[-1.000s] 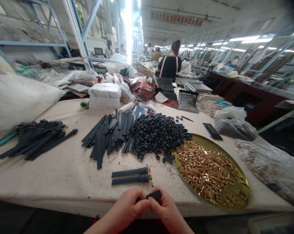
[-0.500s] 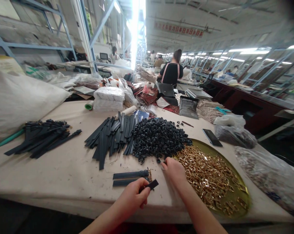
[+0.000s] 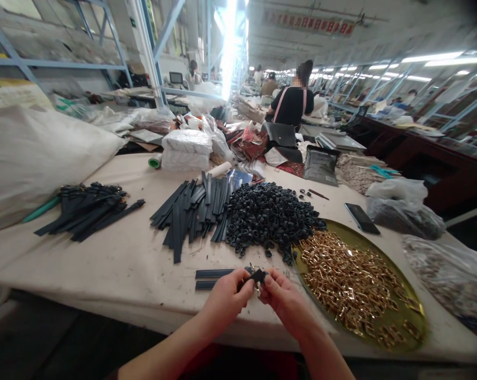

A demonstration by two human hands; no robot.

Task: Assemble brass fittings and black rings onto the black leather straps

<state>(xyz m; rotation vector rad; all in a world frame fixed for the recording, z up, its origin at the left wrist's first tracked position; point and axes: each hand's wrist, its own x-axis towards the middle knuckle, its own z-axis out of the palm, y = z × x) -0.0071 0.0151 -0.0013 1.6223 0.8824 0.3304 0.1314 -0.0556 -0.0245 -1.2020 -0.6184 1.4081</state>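
Near the table's front edge, my left hand [image 3: 231, 290] pinches a short dark strap [image 3: 256, 275]. My right hand [image 3: 280, 291] is closed at the strap's other end; a small dark piece shows at its fingertips, partly hidden. Two dark straps [image 3: 211, 274] lie side by side just left of the hands, their right ends covered by my left hand. Beyond the hands is a heap of small black loops [image 3: 268, 216], with a pile of loose dark straps [image 3: 191, 211] to its left. Gold buckles [image 3: 349, 279] fill a round gold tray [image 3: 415, 338] at the right.
More straps [image 3: 90, 211] lie bundled at the left by a large white sack [image 3: 44, 158]. A phone [image 3: 362, 218] and plastic bags [image 3: 404, 206] are at the right. Wrapped packs [image 3: 187, 149] stand behind. A person in black [image 3: 292, 105] is farther back.
My right hand has moved from the edge of the loop heap to the strap in my left hand. The two hands now meet. The view has shifted, moving the table things rightward.
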